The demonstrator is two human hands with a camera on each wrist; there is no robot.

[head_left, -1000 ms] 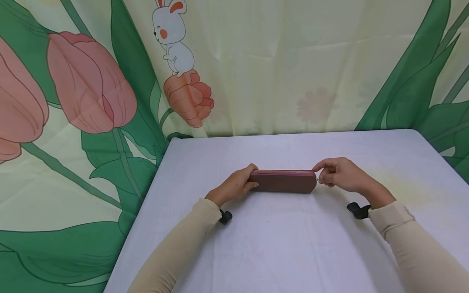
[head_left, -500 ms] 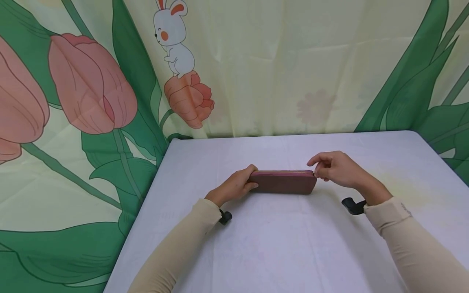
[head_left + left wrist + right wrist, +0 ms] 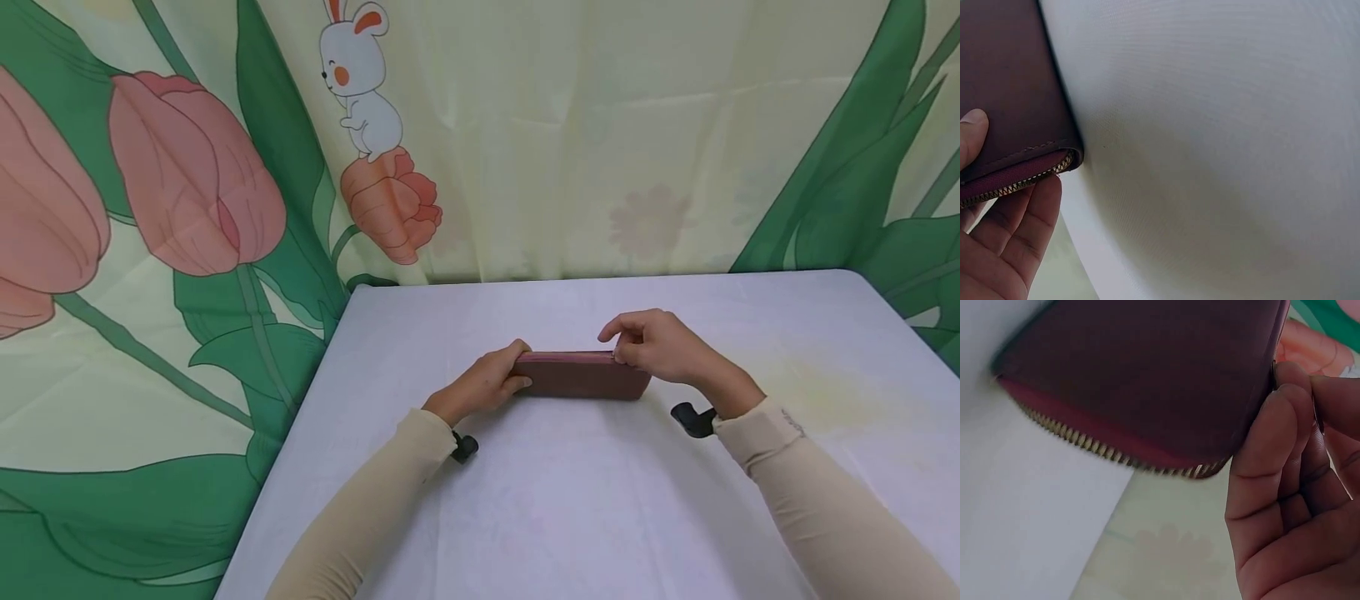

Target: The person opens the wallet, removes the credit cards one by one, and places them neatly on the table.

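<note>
White cloth-covered worktop (image 3: 525,492). Long maroon leather-look wallet (image 3: 577,381) stands on edge near its middle. Left hand (image 3: 483,383): grip holds wallet's left end. Right hand (image 3: 660,346): above brass-coloured zip teeth (image 3: 1085,442), grip pinching what appears to be a thin metal pull (image 3: 1318,419), partly finger-hidden. Judgement: best drawn level, left end braced, to avoid snagging.
</note>
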